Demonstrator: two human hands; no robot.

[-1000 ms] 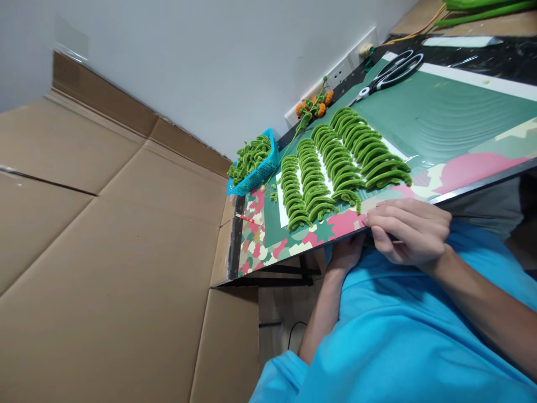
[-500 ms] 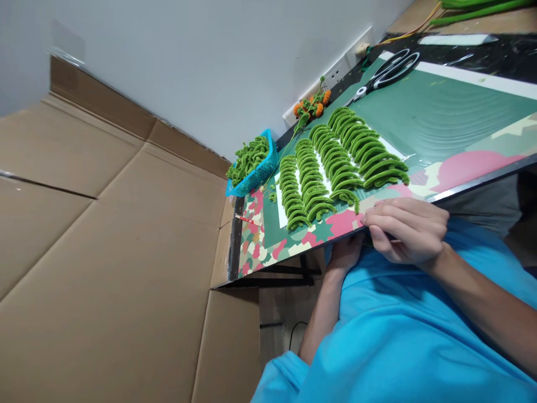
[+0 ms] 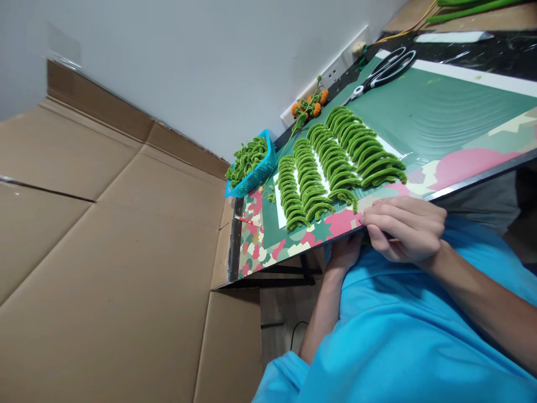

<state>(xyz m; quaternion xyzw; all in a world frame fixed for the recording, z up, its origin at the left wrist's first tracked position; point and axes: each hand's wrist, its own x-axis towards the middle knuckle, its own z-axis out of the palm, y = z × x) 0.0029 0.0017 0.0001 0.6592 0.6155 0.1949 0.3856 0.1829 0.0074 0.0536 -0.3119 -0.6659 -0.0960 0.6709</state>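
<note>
My right hand (image 3: 405, 226) rests at the table's front edge, its fingers curled and pressed together. Whatever it may grip is hidden, though a trace of green shows under the fingers. My left hand (image 3: 346, 252) is beside it, below the edge, with its fingers out of sight under the tabletop. Just beyond my right hand, several rows of bent green pipe-cleaner pieces (image 3: 335, 159) lie side by side on a white sheet (image 3: 282, 211). The nearest piece of one row hangs down close to my fingertips.
A blue basket (image 3: 255, 174) heaped with green fuzzy pieces stands by the wall. Orange and green fuzzy flowers (image 3: 310, 105) lie near the sockets. Black-handled scissors (image 3: 377, 75) rest on the green mat (image 3: 444, 112). Cardboard (image 3: 117, 268) walls the left side.
The view has shifted very slightly. Both hands and the rows of green pieces look the same as before.
</note>
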